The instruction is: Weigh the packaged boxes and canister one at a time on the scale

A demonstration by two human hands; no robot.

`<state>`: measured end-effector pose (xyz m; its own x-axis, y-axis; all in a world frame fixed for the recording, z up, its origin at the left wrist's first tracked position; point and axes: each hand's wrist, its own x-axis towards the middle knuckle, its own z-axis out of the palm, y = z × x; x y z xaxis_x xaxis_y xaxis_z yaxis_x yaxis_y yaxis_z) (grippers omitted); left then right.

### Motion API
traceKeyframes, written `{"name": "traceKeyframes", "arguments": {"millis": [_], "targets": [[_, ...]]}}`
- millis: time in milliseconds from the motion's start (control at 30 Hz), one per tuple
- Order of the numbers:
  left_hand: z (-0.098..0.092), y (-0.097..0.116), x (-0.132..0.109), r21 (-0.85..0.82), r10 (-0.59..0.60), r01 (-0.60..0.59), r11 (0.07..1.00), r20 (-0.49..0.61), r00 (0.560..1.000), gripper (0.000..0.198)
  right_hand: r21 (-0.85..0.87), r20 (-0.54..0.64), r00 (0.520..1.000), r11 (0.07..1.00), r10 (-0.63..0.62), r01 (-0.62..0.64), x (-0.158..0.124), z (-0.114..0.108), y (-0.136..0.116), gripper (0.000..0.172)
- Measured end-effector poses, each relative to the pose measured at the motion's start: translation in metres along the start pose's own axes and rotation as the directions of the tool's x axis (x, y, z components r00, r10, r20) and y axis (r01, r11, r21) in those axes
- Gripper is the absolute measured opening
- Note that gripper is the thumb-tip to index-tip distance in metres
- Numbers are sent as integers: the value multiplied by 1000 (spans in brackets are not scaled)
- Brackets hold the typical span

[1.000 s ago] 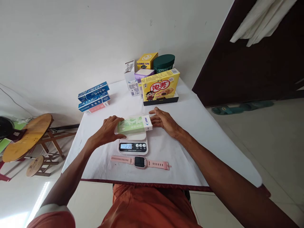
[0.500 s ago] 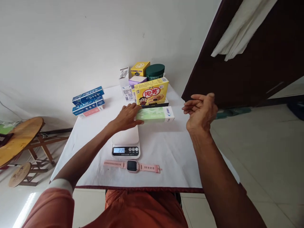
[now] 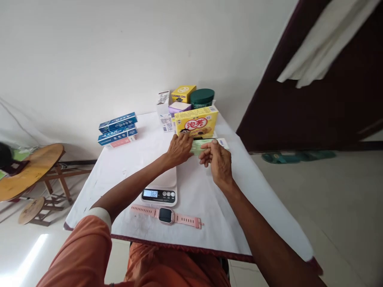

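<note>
A long green-and-white carton (image 3: 197, 146) lies crosswise in front of the yellow snack box (image 3: 196, 121). My left hand (image 3: 180, 149) is closed around its left end, the fingertips partly hidden. In front of its right half is my right hand (image 3: 218, 160), fingers loosely curled and apart, with nothing in them; whether it touches the carton I cannot tell. Below my left forearm stands a white kitchen scale (image 3: 161, 181), its display lit and seeming to read 362. A pink-strapped smartwatch (image 3: 166, 215) lies flat in front of the scale.
Blue boxes (image 3: 117, 129) are stacked at the table's left. Behind the snack box stand a yellow cube box (image 3: 183, 94), a dark green lidded tub (image 3: 202, 98), a purple pack (image 3: 180, 108) and a white box (image 3: 163, 103). A wall backs the table.
My right hand has moved left, in front of the green carton. My left hand still grips its left end. The scale's reading has changed from about 219 to 362. The view has shifted slightly.
</note>
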<state>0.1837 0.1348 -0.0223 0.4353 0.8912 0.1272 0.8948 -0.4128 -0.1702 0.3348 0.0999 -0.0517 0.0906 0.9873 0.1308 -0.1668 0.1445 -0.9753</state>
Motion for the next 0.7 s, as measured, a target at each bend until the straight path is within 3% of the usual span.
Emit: {"name": "traceKeyframes", "arguments": {"millis": [100,200,333,433,500,600,700], "targets": [[-6,-28,-19,-63,-57,53,997,-59,997,47,-52,92,991,994,96,-91,-7,8,15,71],[-12,-82,-42,-118,-197,180,977,-156,968,30,-108,146,983,989,115,-100,-11,13,24,73],[-21,-178,-65,-141,-470,448,883,-267,841,33,-169,168,978,981,127,-99,-13,14,27,72],[-24,-244,-73,-104,-652,645,757,-194,734,50,-203,156,980,975,125,-92,-13,13,28,72],[-23,-278,-75,-58,-715,714,698,-104,691,60,-221,157,980,972,120,-84,-12,12,29,71],[-20,-311,-76,-9,-748,748,663,23,663,69,-239,160,979,967,128,-87,-12,11,30,68],[-18,-328,-73,-1,-742,744,668,85,666,67,-253,152,978,962,145,-103,-11,9,31,69]]}}
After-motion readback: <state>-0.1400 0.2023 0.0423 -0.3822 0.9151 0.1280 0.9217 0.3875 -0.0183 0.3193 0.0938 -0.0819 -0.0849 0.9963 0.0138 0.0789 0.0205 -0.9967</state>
